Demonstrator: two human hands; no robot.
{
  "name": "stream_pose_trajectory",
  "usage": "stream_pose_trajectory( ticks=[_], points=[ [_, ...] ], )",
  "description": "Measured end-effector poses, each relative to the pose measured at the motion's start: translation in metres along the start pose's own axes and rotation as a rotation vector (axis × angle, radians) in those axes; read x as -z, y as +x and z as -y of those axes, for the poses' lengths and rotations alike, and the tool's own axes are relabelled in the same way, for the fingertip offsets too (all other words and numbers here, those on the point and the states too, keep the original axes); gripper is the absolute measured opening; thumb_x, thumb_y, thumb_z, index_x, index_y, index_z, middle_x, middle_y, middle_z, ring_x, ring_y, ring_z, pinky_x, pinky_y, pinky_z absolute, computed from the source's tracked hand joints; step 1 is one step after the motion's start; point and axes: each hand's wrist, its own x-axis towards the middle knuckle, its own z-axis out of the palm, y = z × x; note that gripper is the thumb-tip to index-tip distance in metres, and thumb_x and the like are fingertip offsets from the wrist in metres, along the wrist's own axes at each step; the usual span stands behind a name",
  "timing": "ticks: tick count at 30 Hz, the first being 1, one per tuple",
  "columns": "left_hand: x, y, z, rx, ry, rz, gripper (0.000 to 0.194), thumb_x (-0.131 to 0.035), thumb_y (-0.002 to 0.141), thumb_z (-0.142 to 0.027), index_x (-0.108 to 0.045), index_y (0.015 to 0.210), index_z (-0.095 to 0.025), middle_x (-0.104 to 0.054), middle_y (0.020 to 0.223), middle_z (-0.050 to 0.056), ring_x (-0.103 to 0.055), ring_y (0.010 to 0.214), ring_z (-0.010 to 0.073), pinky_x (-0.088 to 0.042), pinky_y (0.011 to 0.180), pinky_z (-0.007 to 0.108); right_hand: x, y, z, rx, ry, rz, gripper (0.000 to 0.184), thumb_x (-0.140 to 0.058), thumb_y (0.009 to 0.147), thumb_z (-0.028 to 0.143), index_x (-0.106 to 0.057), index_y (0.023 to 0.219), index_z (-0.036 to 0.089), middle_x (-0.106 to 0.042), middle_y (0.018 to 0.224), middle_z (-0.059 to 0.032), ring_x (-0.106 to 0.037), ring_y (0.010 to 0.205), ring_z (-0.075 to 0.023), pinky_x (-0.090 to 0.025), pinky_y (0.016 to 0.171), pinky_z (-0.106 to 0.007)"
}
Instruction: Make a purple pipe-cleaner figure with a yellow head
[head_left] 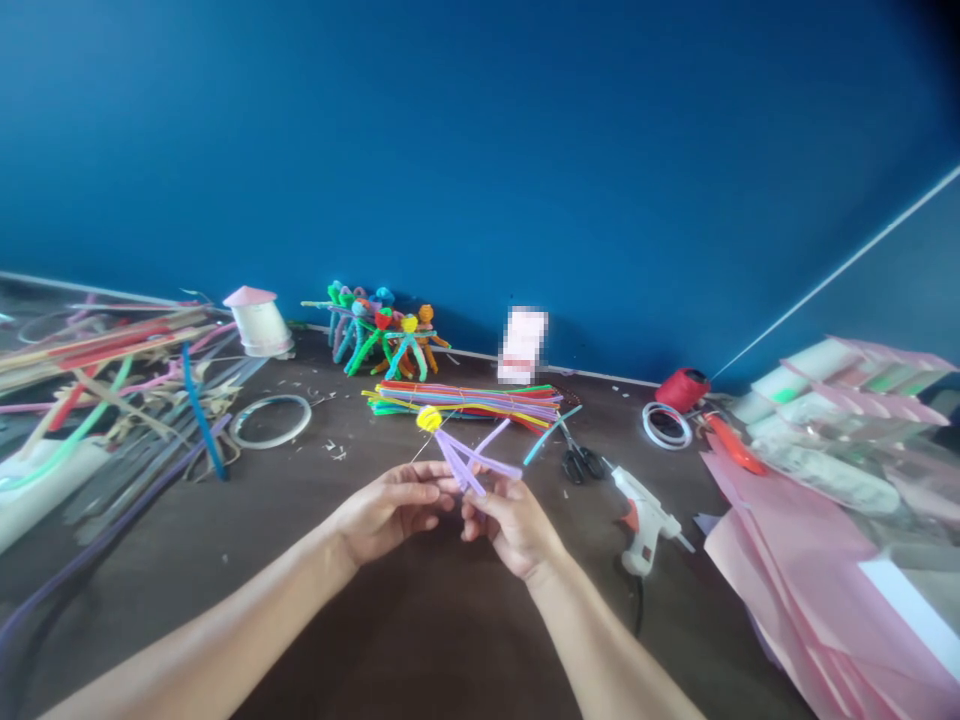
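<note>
Purple pipe cleaners (pixel 480 460), bent and crossing one another, are joined to a coiled yellow ball (pixel 429 419) at their upper left end. My left hand (pixel 401 510) pinches them from the left, its fingertips closed near the crossing. From the right, my right hand (pixel 510 520) grips their lower part between thumb and fingers. Just beyond lies a bundle of multicoloured pipe cleaners (pixel 480 402). A loose light-blue pipe cleaner (pixel 551 436) rests beside black-handled scissors (pixel 581 462).
Finished pipe-cleaner figures (pixel 386 335) stand by the blue wall. A glue gun (pixel 645 515) lies right of my hands, with pink sheets (pixel 780 570) farther right. Tape rings (pixel 271 421) and a pink-topped white cup (pixel 259 322) sit left, near piled sticks (pixel 112 350).
</note>
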Motion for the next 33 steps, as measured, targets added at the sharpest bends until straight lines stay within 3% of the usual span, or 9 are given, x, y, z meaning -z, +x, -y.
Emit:
stream_pose_trajectory(
  ticks=[8,13,17,20,27,33],
  points=[
    [0.001,0.005,0.015,-0.088,-0.111,0.01,0.006,-0.061,0.072,-0.014,-0.063,0.076,-0.01,-0.06,0.06,0.002,-0.058,0.058,0.0082,-0.048,0.055,0.014,-0.005,0.003,-0.008,0.027,0.009,-0.015,0.018,-0.065,0.069,0.025,-0.051,0.077,0.017,-0.059,0.054,0.0033,-0.05,0.039,-0.0064,-0.043,0.038,-0.016],
    [0.002,0.004,0.014,-0.036,-0.223,-0.054,0.022,-0.059,0.074,-0.013,-0.061,0.095,-0.012,-0.065,0.085,0.006,-0.061,0.074,0.01,-0.049,0.058,0.014,-0.001,0.005,-0.008,0.027,0.099,-0.046,0.016,-0.064,0.071,0.025,-0.051,0.078,0.017,-0.058,0.053,0.0041,-0.049,0.037,-0.0048,-0.042,0.039,-0.016],
    [-0.007,0.005,0.015,-0.135,-0.076,-0.001,0.014,-0.059,0.073,-0.015,-0.062,0.086,-0.011,-0.061,0.068,0.003,-0.058,0.062,0.0099,-0.047,0.055,0.017,-0.002,0.005,-0.011,0.027,0.091,-0.048,0.016,-0.064,0.071,0.023,-0.051,0.076,0.016,-0.059,0.057,0.002,-0.049,0.04,-0.0051,-0.042,0.037,-0.015],
    [-0.011,0.005,0.017,-0.199,0.031,-0.038,0.013,-0.059,0.074,-0.024,-0.06,0.074,-0.012,-0.054,0.056,0.0,-0.054,0.051,0.0089,-0.042,0.047,0.018,-0.006,0.003,-0.011,0.026,0.028,-0.037,0.016,-0.063,0.071,0.024,-0.05,0.072,0.015,-0.06,0.058,0.0008,-0.05,0.041,-0.0054,-0.041,0.036,-0.014],
    [-0.011,0.005,0.019,-0.22,0.143,-0.233,0.021,-0.066,0.066,-0.031,-0.057,0.065,-0.012,-0.053,0.052,-0.003,-0.051,0.046,0.006,-0.036,0.043,0.015,-0.013,-0.001,-0.006,0.151,-0.335,-0.113,0.011,-0.058,0.071,0.022,-0.05,0.075,0.016,-0.059,0.06,0.0015,-0.053,0.048,-0.0077,-0.044,0.038,-0.016],
    [-0.014,0.003,0.018,-0.215,0.148,-0.264,0.023,-0.069,0.063,-0.032,-0.056,0.062,-0.012,-0.055,0.052,-0.002,-0.05,0.046,0.0063,-0.036,0.043,0.016,-0.015,-0.003,-0.006,0.215,-0.519,-0.142,0.004,-0.052,0.072,0.019,-0.049,0.074,0.017,-0.058,0.063,0.0016,-0.056,0.051,-0.0096,-0.046,0.041,-0.017]
  ],
)
